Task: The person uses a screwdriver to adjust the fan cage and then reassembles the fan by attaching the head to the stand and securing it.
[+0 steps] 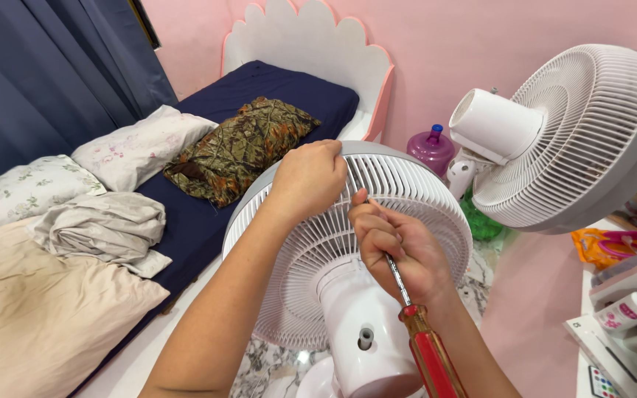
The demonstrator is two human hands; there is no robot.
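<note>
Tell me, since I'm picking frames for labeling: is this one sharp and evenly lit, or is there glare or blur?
Head view: evenly lit and sharp on the left hand, right hand and fan grille; only mild glare on the fan's motor housing; the wide lens bends the edges slightly.

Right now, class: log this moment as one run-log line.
left hand: grips fan grille top rim | right hand: fingers pinch grille rib, holds red-handled screwdriver | second fan: right

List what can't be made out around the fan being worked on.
- Head view: the screwdriver tip is hidden inside the right hand.
- The fan's rim under the left hand is covered by that grip.
- The fan's base is cut off by the bottom edge.
- The small bottle's label is too small to make out.
</note>
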